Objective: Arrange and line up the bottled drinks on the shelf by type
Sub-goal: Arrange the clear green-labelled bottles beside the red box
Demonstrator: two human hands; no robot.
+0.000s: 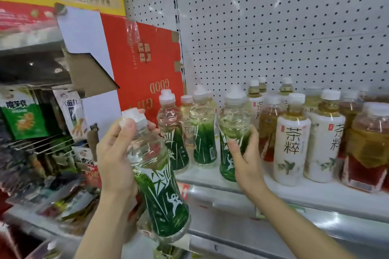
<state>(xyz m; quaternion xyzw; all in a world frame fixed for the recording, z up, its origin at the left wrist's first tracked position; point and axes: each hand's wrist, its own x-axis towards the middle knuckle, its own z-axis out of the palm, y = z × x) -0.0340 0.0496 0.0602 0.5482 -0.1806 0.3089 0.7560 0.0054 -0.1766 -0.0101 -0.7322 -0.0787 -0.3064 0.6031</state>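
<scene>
My left hand [116, 153] grips a clear bottle with a green bamboo label [160, 187], held tilted in the air in front of the shelf. My right hand [245, 157] holds a second green-label bottle [231, 132] that stands near the front edge of the white shelf [210, 176]. Two more green-label bottles [174, 128] [203, 128] stand on the shelf to its left. To the right stand white-label tea bottles [291, 145] and amber and red drink bottles [368, 149], with more pale tea bottles behind.
A red cardboard box [145, 65] leans at the shelf's left end against the white pegboard back wall [273, 27]. Snack packets [23, 120] hang on hooks at the left. A lower shelf edge [273, 227] runs beneath.
</scene>
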